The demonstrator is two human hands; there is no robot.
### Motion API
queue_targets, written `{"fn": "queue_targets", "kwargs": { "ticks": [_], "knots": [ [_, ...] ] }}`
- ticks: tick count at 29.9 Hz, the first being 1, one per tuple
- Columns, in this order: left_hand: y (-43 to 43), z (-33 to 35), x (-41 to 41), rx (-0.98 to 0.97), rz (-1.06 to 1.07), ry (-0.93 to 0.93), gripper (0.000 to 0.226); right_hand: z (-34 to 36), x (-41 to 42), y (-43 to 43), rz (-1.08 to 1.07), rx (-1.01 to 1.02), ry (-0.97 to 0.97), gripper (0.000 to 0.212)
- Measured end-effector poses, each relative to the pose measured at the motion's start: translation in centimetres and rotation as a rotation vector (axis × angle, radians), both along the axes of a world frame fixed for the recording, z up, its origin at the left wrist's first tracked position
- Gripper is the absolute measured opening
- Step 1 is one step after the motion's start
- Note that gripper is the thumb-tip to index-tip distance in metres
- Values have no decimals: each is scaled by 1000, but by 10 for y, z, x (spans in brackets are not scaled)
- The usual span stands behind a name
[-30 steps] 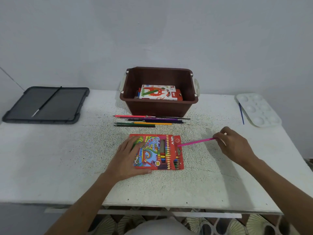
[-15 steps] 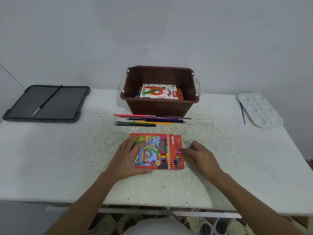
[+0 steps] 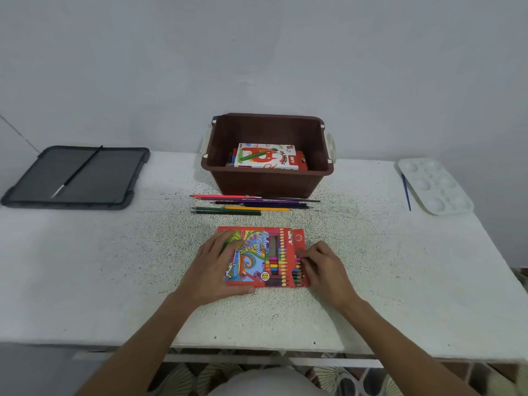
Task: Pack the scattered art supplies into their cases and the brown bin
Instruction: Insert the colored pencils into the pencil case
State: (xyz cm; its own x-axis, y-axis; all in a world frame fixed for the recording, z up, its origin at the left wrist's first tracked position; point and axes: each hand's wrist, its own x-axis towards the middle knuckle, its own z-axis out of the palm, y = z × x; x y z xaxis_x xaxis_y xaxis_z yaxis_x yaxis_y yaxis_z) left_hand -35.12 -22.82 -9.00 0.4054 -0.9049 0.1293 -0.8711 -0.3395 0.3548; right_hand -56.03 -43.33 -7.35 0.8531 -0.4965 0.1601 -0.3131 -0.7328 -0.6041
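Note:
A red colour pencil case [image 3: 264, 257] lies flat in the middle of the table, its right end open with pencil ends showing. My left hand [image 3: 218, 265] rests flat on the case's left half, pressing it down. My right hand [image 3: 323, 267] is at the open right end, fingertips touching the pencil ends there. Several loose colour pencils [image 3: 251, 204] lie in a row between the case and the brown bin [image 3: 268, 178]. Inside the bin sits an oil pastels box [image 3: 267, 157].
A dark grey bin lid [image 3: 77, 178] with a black paintbrush [image 3: 77, 172] on it lies at the far left. A white paint palette [image 3: 434, 185] and a blue brush [image 3: 406, 191] are at the far right. The table's front edge is near my body.
My right hand pushed the pink pencil leftward into the case's open end and now sits against the pencil ends. My left hand stayed on the case.

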Motion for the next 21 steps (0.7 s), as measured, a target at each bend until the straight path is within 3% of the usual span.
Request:
{"fn": "queue_targets", "kwargs": {
  "ticks": [3,6,11,15,18,21],
  "knots": [
    [0,1,0,-12,0,15,101,1,1,-3,-7,45,3,20],
    [-2,0,3,-104,56,124,79,5,2,-5,-36,122,-9,23],
    [-11,0,22,-275,350,148,54,10,5,-6,-80,185,-10,26],
    [-20,7,47,-123,367,20,36,11,6,-7,-90,208,0,26],
    [-24,12,57,30,333,-122,35,11,7,-7,-98,216,-1,25],
    [-26,17,61,43,320,-235,34,11,7,-7,-101,210,1,25]
  ]
}}
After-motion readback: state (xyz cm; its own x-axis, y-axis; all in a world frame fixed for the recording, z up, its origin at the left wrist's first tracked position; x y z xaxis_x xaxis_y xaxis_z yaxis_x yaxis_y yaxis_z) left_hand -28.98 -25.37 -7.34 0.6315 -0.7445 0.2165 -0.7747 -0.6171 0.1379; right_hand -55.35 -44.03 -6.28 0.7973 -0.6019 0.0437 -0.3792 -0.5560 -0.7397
